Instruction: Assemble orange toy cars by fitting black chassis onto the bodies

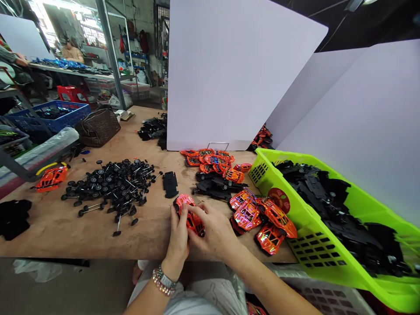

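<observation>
An orange toy car (pixel 194 222) is gripped between my two hands near the table's front edge. My left hand (pixel 179 229) closes on its left side, and my right hand (pixel 211 225) holds it from the right, fingers over the top. Part of the car is hidden under my fingers. Just beyond it lies a flat black chassis (pixel 170 184). To the left spreads a heap of black wheels on metal axles (pixel 111 183). Several orange toy cars (pixel 246 214) lie right of my hands, and a pile of orange car shells (pixel 213 161) is farther back.
A lime green basket (pixel 315 227) of black chassis parts stands at the right. White boards (pixel 229 74) rise behind the table. At the left are an orange car body (pixel 51 178), black cloth (pixel 15 218), a brown bag (pixel 99 127) and a blue crate (pixel 70 118). People sit in the background.
</observation>
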{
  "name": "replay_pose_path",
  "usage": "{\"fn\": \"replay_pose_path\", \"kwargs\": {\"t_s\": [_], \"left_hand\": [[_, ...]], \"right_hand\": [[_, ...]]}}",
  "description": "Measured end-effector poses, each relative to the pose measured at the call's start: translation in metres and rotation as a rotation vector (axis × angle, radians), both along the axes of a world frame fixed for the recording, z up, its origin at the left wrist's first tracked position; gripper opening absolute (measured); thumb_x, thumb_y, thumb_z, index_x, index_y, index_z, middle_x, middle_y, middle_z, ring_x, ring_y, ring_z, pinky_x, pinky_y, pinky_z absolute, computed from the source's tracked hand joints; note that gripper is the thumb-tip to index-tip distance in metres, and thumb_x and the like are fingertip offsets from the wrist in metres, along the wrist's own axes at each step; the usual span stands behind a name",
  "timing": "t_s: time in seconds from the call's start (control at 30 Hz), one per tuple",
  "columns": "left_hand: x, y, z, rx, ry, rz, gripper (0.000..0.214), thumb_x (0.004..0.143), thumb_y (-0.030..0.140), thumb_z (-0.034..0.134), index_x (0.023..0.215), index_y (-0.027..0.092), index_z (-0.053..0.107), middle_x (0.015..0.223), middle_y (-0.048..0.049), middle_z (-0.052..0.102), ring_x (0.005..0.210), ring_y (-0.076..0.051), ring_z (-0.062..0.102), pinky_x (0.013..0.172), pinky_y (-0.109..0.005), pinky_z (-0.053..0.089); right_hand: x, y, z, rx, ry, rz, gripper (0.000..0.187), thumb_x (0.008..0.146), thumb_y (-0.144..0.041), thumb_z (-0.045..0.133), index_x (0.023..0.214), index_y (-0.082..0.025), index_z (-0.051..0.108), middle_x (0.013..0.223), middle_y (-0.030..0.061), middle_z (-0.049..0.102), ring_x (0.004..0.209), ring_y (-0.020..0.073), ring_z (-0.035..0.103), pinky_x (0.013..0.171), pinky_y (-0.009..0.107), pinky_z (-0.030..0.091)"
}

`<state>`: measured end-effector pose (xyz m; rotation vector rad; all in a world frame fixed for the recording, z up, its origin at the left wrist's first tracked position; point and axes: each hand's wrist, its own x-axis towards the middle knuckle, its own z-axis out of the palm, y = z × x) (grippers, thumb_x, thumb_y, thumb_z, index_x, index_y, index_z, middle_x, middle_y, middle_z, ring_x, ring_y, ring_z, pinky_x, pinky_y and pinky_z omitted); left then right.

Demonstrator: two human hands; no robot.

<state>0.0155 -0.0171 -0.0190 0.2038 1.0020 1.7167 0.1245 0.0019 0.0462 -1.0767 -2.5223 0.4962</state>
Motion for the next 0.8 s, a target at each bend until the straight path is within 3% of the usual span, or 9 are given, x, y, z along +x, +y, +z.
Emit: {"fn": "replay_pose_path", "kwargs": {"t_s": [0.17, 0.27, 0.43, 0.53, 0.7, 0.8], "left_hand": [[-0.01, -0.01, -0.01, -0.038, 0.183, -0.011, 0.051, 0.082, 0.052, 0.067, 0.124, 0.023, 0.061, 0.125, -0.0087, 0.068, 0.11, -0.025, 0.067, 0.091, -0.035, 0.054], [-0.013, -0.017, -0.009, -0.08, 0.229, -0.016, 0.051, 0.079, 0.049, 0.07, 0.121, 0.022, 0.063, 0.128, -0.0086, 0.067, 0.114, -0.026, 0.065, 0.093, -0.035, 0.053], [-0.012, -0.027, -0.003, -0.02, 0.328, -0.128, 0.046, 0.079, 0.047, 0.071, 0.116, 0.02, 0.066, 0.12, -0.0083, 0.07, 0.114, -0.026, 0.064, 0.092, -0.033, 0.054], [-0.014, -0.033, 0.0, 0.011, 0.398, -0.178, 0.04, 0.082, 0.046, 0.068, 0.114, 0.021, 0.065, 0.116, -0.0067, 0.072, 0.107, -0.024, 0.067, 0.089, -0.033, 0.055], [-0.018, -0.04, 0.002, 0.024, 0.572, -0.266, 0.038, 0.086, 0.044, 0.065, 0.115, 0.02, 0.063, 0.119, -0.0078, 0.071, 0.112, -0.025, 0.066, 0.095, -0.035, 0.053], [-0.018, -0.043, 0.003, 0.014, 0.636, -0.276, 0.042, 0.084, 0.045, 0.067, 0.117, 0.019, 0.062, 0.123, -0.0095, 0.069, 0.116, -0.026, 0.064, 0.099, -0.036, 0.051]], "right_hand": [[0.006, -0.006, -0.002, -0.108, 0.106, 0.061, 0.058, 0.078, -0.031, 0.07, 0.134, -0.027, 0.051, 0.12, 0.0091, 0.056, 0.102, 0.0249, 0.059, 0.086, 0.038, 0.049], [0.006, 0.017, -0.012, -0.226, 0.338, 0.019, 0.038, 0.086, -0.037, 0.066, 0.12, -0.021, 0.058, 0.107, 0.0074, 0.06, 0.094, 0.0209, 0.059, 0.082, 0.034, 0.049], [0.0, 0.051, -0.036, -0.599, 0.528, 0.113, 0.042, 0.084, -0.05, 0.068, 0.108, -0.016, 0.065, 0.1, 0.0067, 0.065, 0.089, 0.0197, 0.061, 0.079, 0.032, 0.049], [-0.002, 0.048, -0.043, -0.729, 0.648, 0.123, 0.044, 0.08, -0.052, 0.072, 0.103, -0.016, 0.066, 0.1, 0.0061, 0.066, 0.092, 0.0206, 0.061, 0.082, 0.033, 0.049], [0.004, 0.033, -0.038, -0.955, 0.801, 0.154, 0.043, 0.079, -0.048, 0.075, 0.108, -0.018, 0.064, 0.1, 0.0041, 0.067, 0.092, 0.0184, 0.063, 0.084, 0.031, 0.048], [0.008, 0.029, -0.036, -0.885, 0.806, 0.147, 0.038, 0.08, -0.047, 0.075, 0.101, -0.018, 0.067, 0.096, 0.0038, 0.066, 0.09, 0.0179, 0.061, 0.083, 0.031, 0.048]]}}
